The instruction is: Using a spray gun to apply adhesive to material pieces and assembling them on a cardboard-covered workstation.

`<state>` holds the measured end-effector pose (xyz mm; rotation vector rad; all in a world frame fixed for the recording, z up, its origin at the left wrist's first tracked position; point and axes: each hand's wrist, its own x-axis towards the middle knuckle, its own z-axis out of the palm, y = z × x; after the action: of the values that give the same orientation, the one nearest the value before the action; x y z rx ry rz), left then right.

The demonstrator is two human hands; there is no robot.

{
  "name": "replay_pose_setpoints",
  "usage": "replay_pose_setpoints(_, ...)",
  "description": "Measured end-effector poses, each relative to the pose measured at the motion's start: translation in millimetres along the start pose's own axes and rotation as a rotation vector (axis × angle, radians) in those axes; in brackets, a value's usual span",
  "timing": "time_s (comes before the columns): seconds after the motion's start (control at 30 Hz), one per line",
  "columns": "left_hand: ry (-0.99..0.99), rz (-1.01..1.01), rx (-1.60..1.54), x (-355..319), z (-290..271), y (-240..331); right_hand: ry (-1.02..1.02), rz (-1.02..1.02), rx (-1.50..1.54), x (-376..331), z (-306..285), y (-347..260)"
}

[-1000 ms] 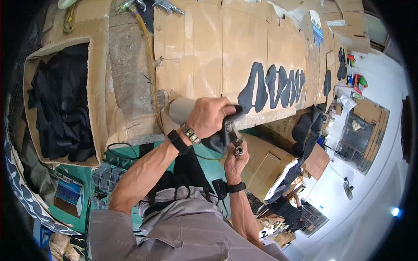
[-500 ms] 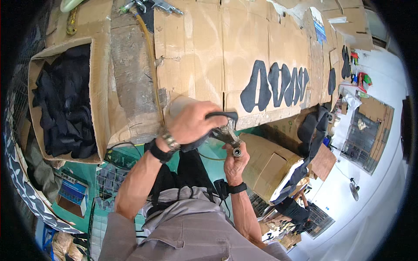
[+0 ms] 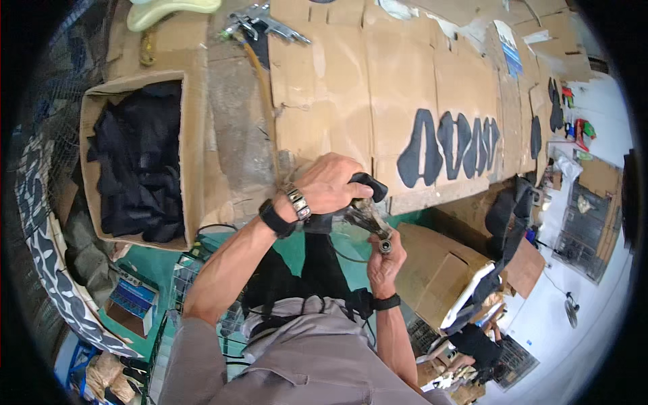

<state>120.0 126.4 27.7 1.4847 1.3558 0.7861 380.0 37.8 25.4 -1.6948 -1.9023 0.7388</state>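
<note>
My left hand (image 3: 331, 179) is closed on a black soft piece (image 3: 370, 185), folded over near the fingertips, just off the near edge of the cardboard-covered table (image 3: 331, 101). My right hand (image 3: 386, 266) grips a worn metal spray gun (image 3: 368, 219) with a round fitting toward me. The gun's other end lies right beneath the black piece; whether they touch I cannot tell. Several dark cut-out pieces with long slots (image 3: 420, 148) lie in a row on the cardboard to the right.
An open cardboard box (image 3: 192, 162) of black pieces stands at left. Another spray gun (image 3: 280, 28) with a tan hose (image 3: 263, 81) rests at the far side. Below the table's right edge sits a large carton (image 3: 439, 270). A person (image 3: 476, 344) is farther off at right.
The whole view has shifted, so the table and box appear farther right and lower. In my left hand the black piece has turned, its loop now pressed flatter. Both hands keep their holds.
</note>
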Motion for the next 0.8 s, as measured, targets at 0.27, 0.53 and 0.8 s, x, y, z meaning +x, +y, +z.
replay_pose_setpoints(0.27,0.374,0.104,-0.257,-27.7,3.6,-32.9,0.006,0.043,0.013,0.4,10.1,2.1)
replay_pose_setpoints(0.53,1.154,-0.023,0.408,5.9,-145.3,-42.2,-0.041,0.061,0.017,5.2,5.9,6.0)
replay_pose_setpoints(0.8,1.102,-0.602,0.774,0.8,-215.4,-27.2,-0.03,0.034,0.048,4.4,2.0,1.4)
